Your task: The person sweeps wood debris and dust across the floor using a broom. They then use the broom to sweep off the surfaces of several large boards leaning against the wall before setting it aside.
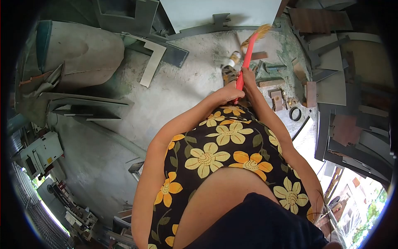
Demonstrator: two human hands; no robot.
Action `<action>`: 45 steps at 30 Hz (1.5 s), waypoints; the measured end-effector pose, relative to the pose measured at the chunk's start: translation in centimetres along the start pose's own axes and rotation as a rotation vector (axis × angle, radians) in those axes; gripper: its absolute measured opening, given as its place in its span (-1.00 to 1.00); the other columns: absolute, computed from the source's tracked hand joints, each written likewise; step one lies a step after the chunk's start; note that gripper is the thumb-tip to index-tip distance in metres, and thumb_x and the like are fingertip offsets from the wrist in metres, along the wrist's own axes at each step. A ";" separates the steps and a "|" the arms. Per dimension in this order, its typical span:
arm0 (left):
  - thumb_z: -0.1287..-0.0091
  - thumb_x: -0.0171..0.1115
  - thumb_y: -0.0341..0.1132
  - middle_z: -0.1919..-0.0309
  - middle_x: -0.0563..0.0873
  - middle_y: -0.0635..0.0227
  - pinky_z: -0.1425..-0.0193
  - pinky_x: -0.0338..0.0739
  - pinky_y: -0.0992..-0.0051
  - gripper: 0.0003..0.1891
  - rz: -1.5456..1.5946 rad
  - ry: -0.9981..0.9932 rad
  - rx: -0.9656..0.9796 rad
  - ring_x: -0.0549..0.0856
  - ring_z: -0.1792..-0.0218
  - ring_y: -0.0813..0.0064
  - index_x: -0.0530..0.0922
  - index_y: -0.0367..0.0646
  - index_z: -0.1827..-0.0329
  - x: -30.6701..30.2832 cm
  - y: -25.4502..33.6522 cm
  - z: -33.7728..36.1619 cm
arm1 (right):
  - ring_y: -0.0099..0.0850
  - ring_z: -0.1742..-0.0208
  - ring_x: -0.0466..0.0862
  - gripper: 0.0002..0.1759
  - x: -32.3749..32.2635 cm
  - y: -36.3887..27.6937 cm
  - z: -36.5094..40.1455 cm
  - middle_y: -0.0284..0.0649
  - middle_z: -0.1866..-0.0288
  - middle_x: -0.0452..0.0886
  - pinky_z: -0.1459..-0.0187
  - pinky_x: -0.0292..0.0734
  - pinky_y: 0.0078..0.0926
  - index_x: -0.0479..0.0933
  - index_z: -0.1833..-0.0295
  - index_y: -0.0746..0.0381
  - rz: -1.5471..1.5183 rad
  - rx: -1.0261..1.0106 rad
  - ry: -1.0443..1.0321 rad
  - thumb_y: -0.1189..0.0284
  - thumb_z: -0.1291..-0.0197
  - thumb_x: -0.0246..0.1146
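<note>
A broom with a red handle (248,54) and straw-coloured bristles (262,31) slants up and away from my body, its bristle end near the foot of a white panel. My left hand (233,92) is closed around the lower part of the handle, close to my waist. Further up, my right hand (248,77) wraps the same handle. Just left of the handle, a dark patterned piece (228,74) and a white cylindrical thing (234,57) show in part; I cannot make out what they are.
Several blocks and small tools surround a black ring (295,113) on the floor at right. A pale L-shaped piece (152,62) lies at left. Sheets and offcuts (331,70) stack along the right. The white panel (219,10) stands ahead; a ribbed hose (118,138) crosses the left floor.
</note>
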State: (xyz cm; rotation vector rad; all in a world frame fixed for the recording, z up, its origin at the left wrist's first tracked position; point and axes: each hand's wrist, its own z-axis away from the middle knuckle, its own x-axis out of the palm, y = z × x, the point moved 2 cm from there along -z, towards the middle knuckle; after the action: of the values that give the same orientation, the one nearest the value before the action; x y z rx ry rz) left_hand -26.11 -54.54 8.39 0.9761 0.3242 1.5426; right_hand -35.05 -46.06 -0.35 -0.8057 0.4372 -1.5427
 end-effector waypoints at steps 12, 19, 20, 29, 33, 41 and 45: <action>-0.01 0.10 -0.44 0.67 0.43 0.37 0.76 0.33 0.54 -0.73 -0.100 0.488 -0.019 0.46 0.78 0.50 0.30 -0.33 0.25 -3.7 -0.5 1.0 | -0.55 0.68 0.35 -0.85 8.2 3.4 -1.6 -0.37 0.62 0.33 0.67 0.34 -0.60 0.21 0.22 0.15 -0.118 0.405 -0.398 0.47 -0.17 0.06; -0.03 0.15 -0.39 0.73 0.40 0.40 0.73 0.30 0.52 -0.86 0.088 0.174 -0.439 0.41 0.76 0.55 0.36 -0.20 0.44 -4.3 -3.3 -6.9 | -0.49 0.71 0.40 -0.84 0.9 8.8 -8.7 -0.30 0.67 0.40 0.68 0.34 -0.55 0.30 0.33 0.28 0.053 0.519 -0.197 0.43 -0.15 0.11; -0.02 0.13 -0.40 0.75 0.39 0.44 0.72 0.28 0.52 -0.88 0.056 0.091 -0.451 0.42 0.74 0.58 0.35 -0.18 0.53 -3.6 -2.9 -6.5 | -0.48 0.72 0.41 -0.83 -1.5 9.8 -8.7 -0.28 0.68 0.41 0.69 0.34 -0.53 0.30 0.31 0.29 0.094 0.492 -0.100 0.43 -0.14 0.11; -0.01 0.04 -0.48 0.68 0.39 0.38 0.79 0.19 0.61 -0.73 0.057 -0.047 -0.201 0.36 0.82 0.60 0.28 -0.28 0.20 -0.9 -4.1 2.4 | -0.46 0.71 0.42 -0.82 -2.6 8.5 1.0 -0.25 0.63 0.36 0.72 0.41 -0.45 0.19 0.20 0.19 0.236 0.158 0.215 0.48 -0.15 0.06; -0.04 0.03 -0.50 0.56 0.42 0.34 0.76 0.25 0.61 -0.51 0.000 0.070 -0.121 0.38 0.79 0.59 0.12 -0.35 -0.06 0.0 -1.3 5.1 | -0.49 0.69 0.42 -0.81 2.3 6.0 3.8 -0.28 0.60 0.38 0.70 0.41 -0.49 0.23 0.16 0.23 0.100 0.221 0.024 0.47 -0.16 0.07; -0.03 0.10 -0.47 0.74 0.39 0.41 0.83 0.22 0.57 -0.80 0.104 0.087 -0.406 0.42 0.82 0.53 0.28 -0.23 0.31 1.1 -7.8 -1.9 | -0.47 0.67 0.42 -0.84 -3.2 9.8 0.5 -0.29 0.60 0.39 0.67 0.38 -0.53 0.30 0.20 0.27 0.056 0.503 -0.064 0.44 -0.17 0.08; -0.07 0.08 -0.42 0.76 0.38 0.43 0.82 0.19 0.62 -0.89 0.165 -0.055 -0.405 0.42 0.80 0.59 0.31 -0.17 0.45 1.3 -6.8 -0.6 | -0.43 0.68 0.43 -0.83 -3.9 9.8 1.5 -0.25 0.62 0.42 0.66 0.40 -0.47 0.32 0.22 0.29 0.014 0.398 0.102 0.43 -0.15 0.09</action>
State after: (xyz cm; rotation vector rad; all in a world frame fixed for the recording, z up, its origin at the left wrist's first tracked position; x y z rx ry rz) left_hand -21.80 -51.51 3.85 0.7355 -0.1101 1.6444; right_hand -27.16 -43.47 -6.99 -0.4159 0.1968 -1.5939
